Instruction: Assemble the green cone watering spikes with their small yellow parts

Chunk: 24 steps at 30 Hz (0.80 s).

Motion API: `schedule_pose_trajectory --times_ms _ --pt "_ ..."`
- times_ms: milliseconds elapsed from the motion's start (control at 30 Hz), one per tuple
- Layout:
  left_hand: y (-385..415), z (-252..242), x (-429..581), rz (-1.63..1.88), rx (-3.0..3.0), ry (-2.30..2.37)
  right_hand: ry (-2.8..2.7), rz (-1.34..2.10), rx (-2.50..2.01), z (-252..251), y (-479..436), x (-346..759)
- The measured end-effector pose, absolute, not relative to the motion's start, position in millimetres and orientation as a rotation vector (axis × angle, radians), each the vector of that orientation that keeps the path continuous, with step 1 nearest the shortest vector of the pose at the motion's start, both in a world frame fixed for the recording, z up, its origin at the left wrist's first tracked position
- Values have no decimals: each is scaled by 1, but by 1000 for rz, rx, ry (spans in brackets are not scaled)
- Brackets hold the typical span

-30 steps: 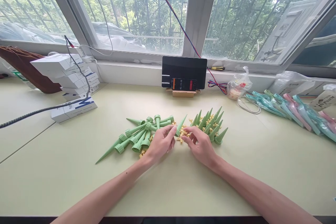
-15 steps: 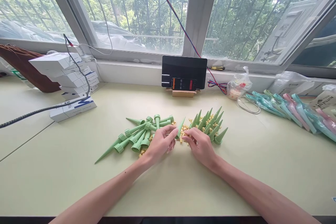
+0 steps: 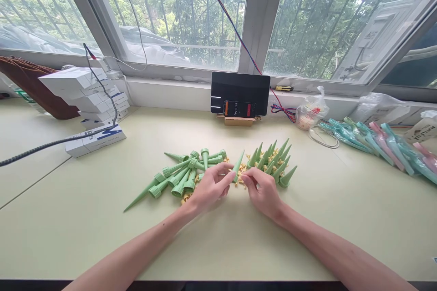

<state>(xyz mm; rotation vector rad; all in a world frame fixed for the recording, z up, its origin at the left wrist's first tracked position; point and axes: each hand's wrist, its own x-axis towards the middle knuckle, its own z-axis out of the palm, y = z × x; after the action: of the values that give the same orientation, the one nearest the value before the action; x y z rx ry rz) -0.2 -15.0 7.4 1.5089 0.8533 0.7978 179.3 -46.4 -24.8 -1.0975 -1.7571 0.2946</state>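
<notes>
My left hand (image 3: 215, 184) is closed on a green plastic plant watering spike (image 3: 238, 166), its point tilted up and slightly right. Just right of it, my right hand (image 3: 261, 187) is closed in a pinch near the spike; what its fingertips hold, if anything, is too small to make out. Small yellow plastic pieces (image 3: 241, 180) lie between and behind the hands. To the left lies a loose pile of green spikes (image 3: 179, 179), mostly on their sides. Beyond my right hand, several green spikes (image 3: 276, 161) stand point up, with yellow pieces among them.
A phone (image 3: 240, 109) showing a timer leans on a dark tablet (image 3: 241, 88) at the back. White boxes (image 3: 97, 95) are stacked at the left, with a black cable (image 3: 51, 148) across. A tied plastic bag (image 3: 310, 111) and wrapped teal and pink items (image 3: 385, 143) line the right.
The spike in my left hand has shifted slightly right and stands a little higher in view. My right hand has moved slightly right, still pinched. The piles look unchanged.
</notes>
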Motion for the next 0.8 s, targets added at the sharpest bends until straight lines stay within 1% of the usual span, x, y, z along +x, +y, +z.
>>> schedule_pose_trajectory --times_ms 800 --pt "-13 -3 -1 901 1718 830 -1681 327 -1182 -27 -46 178"
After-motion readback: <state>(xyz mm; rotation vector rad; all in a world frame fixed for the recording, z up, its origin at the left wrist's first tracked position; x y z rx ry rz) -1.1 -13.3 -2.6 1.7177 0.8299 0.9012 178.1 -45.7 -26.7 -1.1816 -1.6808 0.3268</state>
